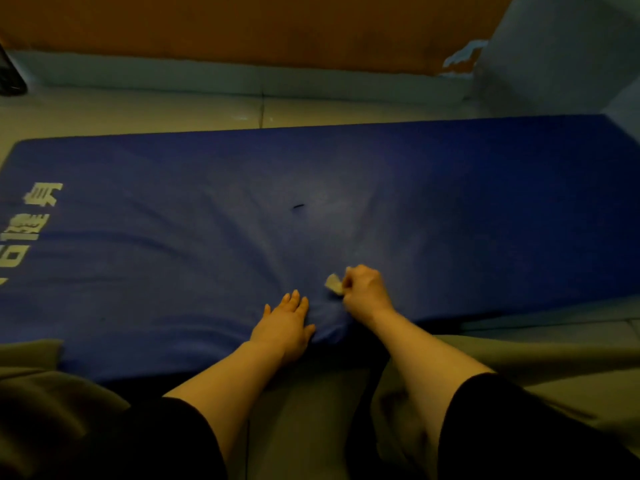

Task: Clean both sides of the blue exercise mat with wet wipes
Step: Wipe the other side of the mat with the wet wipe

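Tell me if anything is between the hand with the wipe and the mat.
Nothing visible. The right hand grips the wet wipe directly against the blue mat, and the left hand rests flat on the mat beside it, off to the side.

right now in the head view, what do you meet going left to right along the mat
white printed lettering on the blue mat → left hand resting flat → wet wipe → right hand gripping the wipe
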Motion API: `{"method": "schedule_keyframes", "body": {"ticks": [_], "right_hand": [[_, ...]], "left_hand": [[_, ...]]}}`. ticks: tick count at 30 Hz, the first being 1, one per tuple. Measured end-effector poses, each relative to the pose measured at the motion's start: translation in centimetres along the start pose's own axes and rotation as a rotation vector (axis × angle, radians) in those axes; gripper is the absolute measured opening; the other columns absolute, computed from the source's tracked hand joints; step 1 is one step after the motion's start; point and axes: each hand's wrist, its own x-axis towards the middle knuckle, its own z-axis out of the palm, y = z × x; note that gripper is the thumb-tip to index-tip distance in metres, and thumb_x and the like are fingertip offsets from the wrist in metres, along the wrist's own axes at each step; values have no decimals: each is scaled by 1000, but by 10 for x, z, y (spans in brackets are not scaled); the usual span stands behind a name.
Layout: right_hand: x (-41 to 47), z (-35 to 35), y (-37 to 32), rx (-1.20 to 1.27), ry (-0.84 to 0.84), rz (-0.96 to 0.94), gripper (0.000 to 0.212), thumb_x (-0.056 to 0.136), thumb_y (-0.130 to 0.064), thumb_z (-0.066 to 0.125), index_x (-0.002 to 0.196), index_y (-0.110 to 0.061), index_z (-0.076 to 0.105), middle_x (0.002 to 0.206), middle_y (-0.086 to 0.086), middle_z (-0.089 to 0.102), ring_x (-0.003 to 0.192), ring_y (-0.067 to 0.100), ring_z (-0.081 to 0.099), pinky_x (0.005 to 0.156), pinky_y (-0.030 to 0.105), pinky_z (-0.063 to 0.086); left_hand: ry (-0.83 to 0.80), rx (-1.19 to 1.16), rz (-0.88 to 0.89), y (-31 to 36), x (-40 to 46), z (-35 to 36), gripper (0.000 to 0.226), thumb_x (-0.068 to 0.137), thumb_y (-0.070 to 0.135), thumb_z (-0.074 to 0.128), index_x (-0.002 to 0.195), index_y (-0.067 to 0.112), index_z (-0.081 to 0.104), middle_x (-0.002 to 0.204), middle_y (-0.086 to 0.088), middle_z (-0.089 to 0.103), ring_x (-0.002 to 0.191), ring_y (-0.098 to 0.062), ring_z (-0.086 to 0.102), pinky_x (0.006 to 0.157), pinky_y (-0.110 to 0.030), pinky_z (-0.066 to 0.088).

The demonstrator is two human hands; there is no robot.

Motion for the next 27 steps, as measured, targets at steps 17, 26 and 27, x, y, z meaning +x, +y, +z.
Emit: {"method": "schedule_keyframes", "body": {"ticks": [17,26,27], "right_hand": [[-35,-18,15,-171,176,205,19,85,-4,51,100,1,60,111,20,56,102,38,54,81,39,41],[-62,10,-27,-120,22,-43,15,83,-6,53,96,-2,60,108,17,57,99,35,55,80,35,40],[-59,1,-17,-124,66,34,17,82,-4,52,97,-1,60,109,18,57,100,36,55,81,36,40]], "left_hand": [[178,157,28,-2,-25,22,90,94,24,57,153,14,-11,161,-7,-13,149,-23,-8,120,-45,-2],[218,205,17,3,-29,24,77,97,11,45,154,11,-7,162,-8,-10,149,-22,-7,120,-45,1],[230,228,26,3,-31,24,76,97,9,43,153,10,-7,162,-10,-9,149,-24,-6,120,-46,1]]}}
